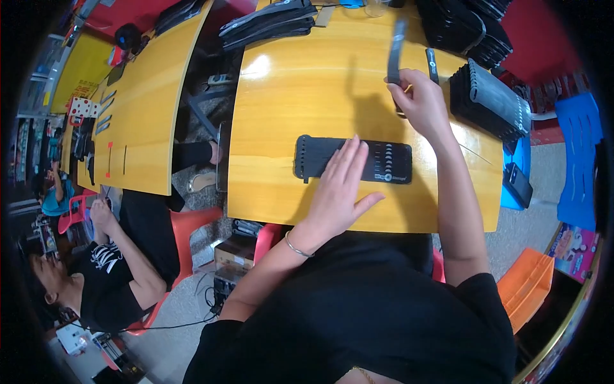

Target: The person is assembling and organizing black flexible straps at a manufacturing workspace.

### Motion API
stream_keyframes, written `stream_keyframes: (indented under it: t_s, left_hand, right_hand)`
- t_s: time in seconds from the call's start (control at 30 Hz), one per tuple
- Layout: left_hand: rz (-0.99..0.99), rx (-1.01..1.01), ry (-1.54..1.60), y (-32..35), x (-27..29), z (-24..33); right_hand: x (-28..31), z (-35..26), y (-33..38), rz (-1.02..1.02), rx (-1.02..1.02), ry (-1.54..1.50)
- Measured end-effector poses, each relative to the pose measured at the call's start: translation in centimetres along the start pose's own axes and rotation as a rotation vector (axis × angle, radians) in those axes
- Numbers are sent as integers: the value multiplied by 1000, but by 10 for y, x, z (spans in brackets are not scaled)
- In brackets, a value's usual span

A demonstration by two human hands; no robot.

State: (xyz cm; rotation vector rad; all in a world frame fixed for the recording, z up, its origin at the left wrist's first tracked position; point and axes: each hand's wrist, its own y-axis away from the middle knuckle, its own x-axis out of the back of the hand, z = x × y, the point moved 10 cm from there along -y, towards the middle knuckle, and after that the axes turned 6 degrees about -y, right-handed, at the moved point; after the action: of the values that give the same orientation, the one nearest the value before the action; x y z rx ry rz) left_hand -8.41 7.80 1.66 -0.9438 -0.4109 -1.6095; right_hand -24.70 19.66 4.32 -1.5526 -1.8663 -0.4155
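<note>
A flat black rectangular piece [313, 157] lies on the yellow table, with a row of notches along its left edge and a row of slits and pale printed marks towards its right. My left hand [339, 192] rests flat on the middle of it, fingers stretched out and the thumb apart. Above and to the right, my right hand [419, 105] is closed on a narrow dark grey strip [394, 57], which stands up from the fingers and is slightly blurred. Just beyond that hand, another small dark strip [432, 66] with a pale mark lies on the table.
A stack of black notched pieces [489, 99] stands at the table's right edge. Farther back are a tied black bundle [470, 35] and a pile of black pieces [268, 25]. A second yellow table [150, 83] and a seated person [121, 269] are at left; an orange bag [527, 288] is at right.
</note>
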Motion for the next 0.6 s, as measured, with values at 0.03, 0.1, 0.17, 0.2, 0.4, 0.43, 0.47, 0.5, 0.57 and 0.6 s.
stream_keyframes:
  t_s: [0.03, 0.1, 0.17, 0.2, 0.4, 0.43, 0.47, 0.5, 0.57, 0.6]
  left_hand:
    - [3, 14, -3, 5, 2, -1]
    - [160, 221, 702, 13, 15, -17]
    - [315, 246, 1063, 18, 25, -21]
    - [250, 313, 1007, 28, 23, -27]
    - [172, 407, 893, 60, 34, -41]
    - [171, 410, 890, 64, 38, -44]
    - [174, 438, 842, 69, 41, -51]
    - [176, 466, 795, 74, 44, -58]
    - [137, 489, 814, 81, 46, -70]
    - [115, 513, 828, 82, 45, -75]
  right_hand:
    - [-1, -16, 15, 9, -29, -283]
    - [-2, -47, 53, -64, -153, -719]
    - [-16, -61, 88, -166, -186, -941]
    - [-22, -64, 102, -204, -202, -954]
    - [-12, -37, 154, -67, -218, -1044]
    - [-11, -29, 159, -68, -220, -1048]
    - [-6, -12, 165, -2, -253, -1003]
    - [-1, 3, 170, 63, -286, -956]
    - [2, 19, 179, 66, -321, -908]
    - [2, 26, 183, 70, -353, -859]
